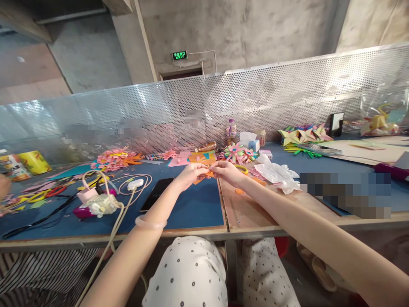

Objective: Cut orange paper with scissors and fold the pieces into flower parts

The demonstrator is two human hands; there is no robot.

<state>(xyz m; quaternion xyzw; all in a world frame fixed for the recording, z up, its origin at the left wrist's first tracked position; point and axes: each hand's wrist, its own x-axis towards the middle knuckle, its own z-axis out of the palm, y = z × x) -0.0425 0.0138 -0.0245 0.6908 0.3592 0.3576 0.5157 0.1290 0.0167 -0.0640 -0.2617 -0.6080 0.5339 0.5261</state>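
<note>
My left hand (pixel 192 174) and my right hand (pixel 226 170) meet above the table, fingertips pinched together. Between them is a small piece of orange paper (pixel 209 174), partly hidden by the fingers. Just beyond lie orange and pink paper sheets (pixel 182 159). A yellow ring-shaped handle (pixel 243 169) shows beside my right hand, with orange scraps (pixel 239 191) nearby. To the left of my left forearm rests a black phone (pixel 156 195). Behind my right hand sits a pile of green and pink paper flowers (pixel 238 152).
Left are a charger with cables (pixel 135 184), a power plug cluster (pixel 102 204), scissors (pixel 56 191) and pink paper flowers (pixel 116 158). A drink bottle (pixel 231 131) stands before the perforated metal divider (pixel 271 94). Crumpled white plastic (pixel 277 174) lies right. A person's hand (pixel 4 186) shows far left.
</note>
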